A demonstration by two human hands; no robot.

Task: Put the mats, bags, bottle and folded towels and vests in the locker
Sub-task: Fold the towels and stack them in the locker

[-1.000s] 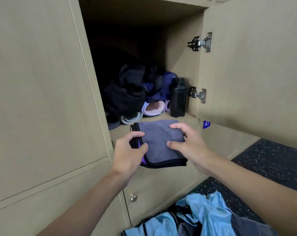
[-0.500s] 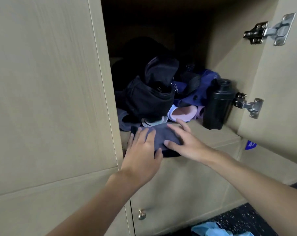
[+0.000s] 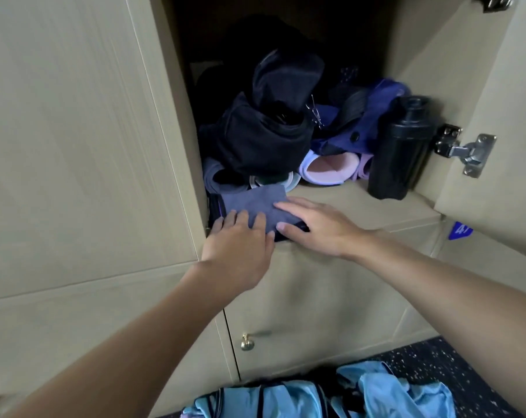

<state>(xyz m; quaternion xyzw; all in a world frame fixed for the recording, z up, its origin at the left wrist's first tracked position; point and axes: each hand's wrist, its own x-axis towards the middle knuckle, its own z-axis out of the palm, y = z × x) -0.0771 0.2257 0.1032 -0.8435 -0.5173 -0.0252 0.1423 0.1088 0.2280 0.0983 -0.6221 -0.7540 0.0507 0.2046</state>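
Towel (image 3: 255,200) — beneath both flat hands (image 3: 240,248) (image 3: 319,227)

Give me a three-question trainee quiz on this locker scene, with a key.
1. True or false: the left hand and the right hand both lie with straight fingers on the folded grey towel.
2. How does the black bottle stand? A) upright at the right of the locker shelf; B) lying on its side; C) on the towel.
3. Fill in: the light blue garments lie on the ____.
Key: 1 true; 2 A; 3 floor.

Both hands flat on folded towel (image 3: 252,203), locker (image 3: 331,200) shelf edge
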